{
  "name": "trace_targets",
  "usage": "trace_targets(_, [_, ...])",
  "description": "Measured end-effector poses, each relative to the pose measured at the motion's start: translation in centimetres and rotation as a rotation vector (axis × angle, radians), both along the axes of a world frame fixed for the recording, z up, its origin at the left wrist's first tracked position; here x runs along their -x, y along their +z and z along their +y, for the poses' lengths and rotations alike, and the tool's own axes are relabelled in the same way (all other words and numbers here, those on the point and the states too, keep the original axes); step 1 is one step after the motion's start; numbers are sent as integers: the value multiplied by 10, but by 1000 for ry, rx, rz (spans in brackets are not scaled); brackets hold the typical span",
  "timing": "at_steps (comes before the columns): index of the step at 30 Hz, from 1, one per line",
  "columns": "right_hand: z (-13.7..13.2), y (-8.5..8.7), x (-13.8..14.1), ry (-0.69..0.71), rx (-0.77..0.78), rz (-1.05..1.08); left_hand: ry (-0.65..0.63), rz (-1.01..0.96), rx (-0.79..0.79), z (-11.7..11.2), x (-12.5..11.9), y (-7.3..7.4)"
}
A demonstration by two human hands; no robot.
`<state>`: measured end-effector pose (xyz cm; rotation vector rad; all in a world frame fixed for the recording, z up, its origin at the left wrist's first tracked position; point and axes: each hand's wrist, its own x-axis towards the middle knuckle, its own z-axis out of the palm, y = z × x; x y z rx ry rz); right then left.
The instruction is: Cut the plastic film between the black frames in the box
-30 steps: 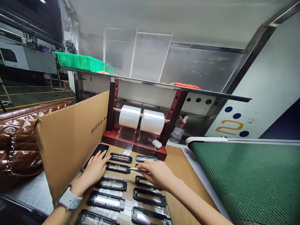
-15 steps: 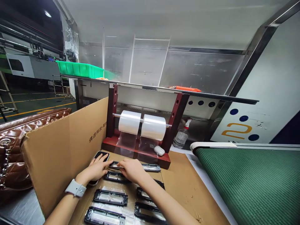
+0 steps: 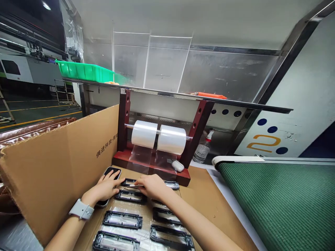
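Note:
My left hand (image 3: pixel 106 186) lies with fingers spread over a dark phone (image 3: pixel 112 171). Its fingertips touch or nearly touch the left end of the far black plastic frame (image 3: pixel 127 182). In the pinched fingers of my right hand (image 3: pixel 150 185) is a slim pale tool that looks like tweezers (image 3: pixel 132 185), pointing left across that frame. Nearer to me lie several similar frames in two columns, among them a left one (image 3: pixel 123 219) and a right one (image 3: pixel 171 237). Shiny clear film shows in and around them. My right forearm hides part of the right column.
A dark red stand (image 3: pixel 188 174) holds two rolls of clear film (image 3: pixel 171 139), with a white earbud case (image 3: pixel 178 166) on its base. A cardboard wall (image 3: pixel 62 164) rises at left. On the right are a spray bottle (image 3: pixel 201 151) and green conveyor belt (image 3: pixel 261 195). A metal shelf (image 3: pixel 162 91) spans above.
My right hand has shifted slightly and the slim tool shows more clearly, pointing left. My left hand keeps its place by the far frame. The view has turned a little.

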<state>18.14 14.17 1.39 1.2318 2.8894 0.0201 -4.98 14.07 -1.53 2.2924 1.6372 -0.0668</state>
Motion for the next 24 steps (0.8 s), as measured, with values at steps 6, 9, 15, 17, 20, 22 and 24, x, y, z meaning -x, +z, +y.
trace_targets(6, [-8,8,-25,-16,-12,-41,7,-9,13,0,-1,2])
trace_targets(9, [-14,12,-39,-36,-18,-69,14,-15,16,0,-1,1])
trace_targets(15, [-27,22,-62,-93,-32,-108,34,-43,4,0,2,-4])
trace_targets(17, [-32,26,-65,-129,-42,-104,44,-62,-16,2,0,-5])
trace_targets(20, [-45,36,-67,-225,-81,-32,60,-120,-71,1,-7,1])
trace_targets(22, [-62,38,-74,-326,-125,60,58,-200,-139,-9,-12,10])
trace_targets(24, [-86,30,-91,-445,-168,148,29,-308,-227,-33,-9,20])
